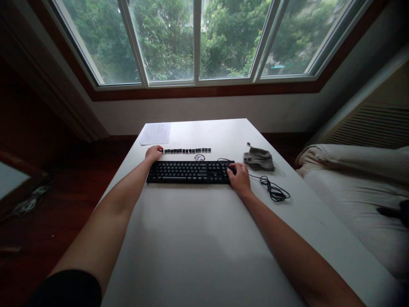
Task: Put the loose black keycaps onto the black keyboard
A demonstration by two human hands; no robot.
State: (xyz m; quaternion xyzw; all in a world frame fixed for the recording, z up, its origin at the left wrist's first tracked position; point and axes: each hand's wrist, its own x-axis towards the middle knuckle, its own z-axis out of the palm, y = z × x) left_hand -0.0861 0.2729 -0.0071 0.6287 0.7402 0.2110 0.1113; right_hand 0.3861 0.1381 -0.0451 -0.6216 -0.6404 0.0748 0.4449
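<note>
A black keyboard (188,172) lies across the white table, with pale keys or bare switches showing along its rows. Behind it runs a line of several loose black keycaps (187,150). At the left end of that line, my left hand (154,153) is closed, its fingertips pinching a keycap. My right hand (240,177) curls over the right end of the keyboard, thumb and fingers on the number-pad side. Whether a small part is also between those fingers, I cannot tell. A thin wire loop tool (200,157) rests between the keycaps and the keyboard.
Sheets of paper (155,133) lie at the table's far left corner. On the right are a grey fabric pouch (258,159) and a bundled black cable (276,192). A cream-covered bed or sofa (348,196) stands beside the table (198,238), and a window is beyond it.
</note>
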